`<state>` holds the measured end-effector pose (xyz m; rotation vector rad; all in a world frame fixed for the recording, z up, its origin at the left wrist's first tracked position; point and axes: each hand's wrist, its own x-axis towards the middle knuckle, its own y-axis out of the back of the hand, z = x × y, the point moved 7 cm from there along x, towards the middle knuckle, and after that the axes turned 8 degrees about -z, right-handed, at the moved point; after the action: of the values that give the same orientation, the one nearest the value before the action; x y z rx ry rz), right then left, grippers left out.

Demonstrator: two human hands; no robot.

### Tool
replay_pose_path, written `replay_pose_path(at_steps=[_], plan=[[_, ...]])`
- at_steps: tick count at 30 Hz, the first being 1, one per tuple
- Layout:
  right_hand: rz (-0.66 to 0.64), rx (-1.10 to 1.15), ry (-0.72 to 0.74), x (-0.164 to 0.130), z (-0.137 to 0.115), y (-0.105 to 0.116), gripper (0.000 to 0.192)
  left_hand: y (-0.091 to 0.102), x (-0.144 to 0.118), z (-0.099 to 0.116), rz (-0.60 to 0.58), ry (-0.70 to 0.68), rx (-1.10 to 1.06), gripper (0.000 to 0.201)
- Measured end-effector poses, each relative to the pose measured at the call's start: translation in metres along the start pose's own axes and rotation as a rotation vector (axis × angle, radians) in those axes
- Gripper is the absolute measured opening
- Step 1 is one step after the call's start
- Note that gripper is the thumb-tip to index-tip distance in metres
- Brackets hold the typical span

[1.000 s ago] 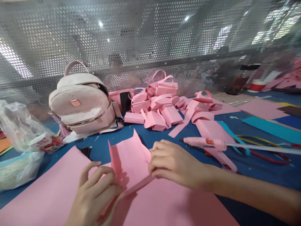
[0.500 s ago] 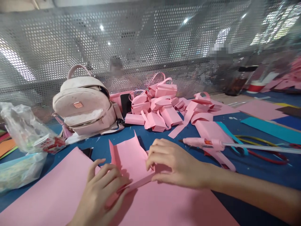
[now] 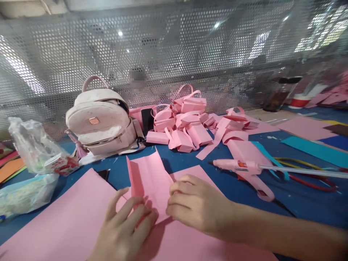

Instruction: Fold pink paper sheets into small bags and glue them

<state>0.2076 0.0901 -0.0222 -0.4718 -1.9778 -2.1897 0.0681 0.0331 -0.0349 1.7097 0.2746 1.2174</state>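
A creased piece of pink paper [image 3: 148,179] stands partly upright in front of me, on top of a large flat pink sheet [image 3: 67,224]. My left hand [image 3: 125,232] pinches the lower left edge of the folded piece, fingers spread over it. My right hand [image 3: 195,204] grips its right edge with curled fingers. Both hands rest low over the large sheet on the blue table [image 3: 299,203].
A pink glue gun [image 3: 244,170] lies to the right, with red-handled scissors [image 3: 307,179] beyond it. A pile of finished pink paper bags [image 3: 185,123] sits behind, beside a pale pink backpack [image 3: 102,123]. Plastic bags [image 3: 29,156] lie at the left. A perforated metal screen [image 3: 174,54] closes the back.
The folded piece has been pressed lower and flatter, and my right hand has slid down toward me along its right edge. My left hand has spread its fingers over the fold.
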Motion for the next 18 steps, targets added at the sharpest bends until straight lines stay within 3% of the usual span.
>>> replay_pose_path(at_steps=[4,12,18], plan=[[-0.023,-0.073,0.027,0.001,-0.014,-0.013,0.022,-0.006,-0.010,0.019,-0.036,-0.151,0.189,0.035],[0.005,-0.259,0.024,0.001,-0.032,-0.018,0.016,-0.009,-0.013,0.036,-0.051,-0.221,0.292,0.038],[-0.055,-0.357,0.026,0.000,-0.040,-0.022,0.019,-0.019,-0.038,0.038,-0.135,-0.087,0.293,0.029]])
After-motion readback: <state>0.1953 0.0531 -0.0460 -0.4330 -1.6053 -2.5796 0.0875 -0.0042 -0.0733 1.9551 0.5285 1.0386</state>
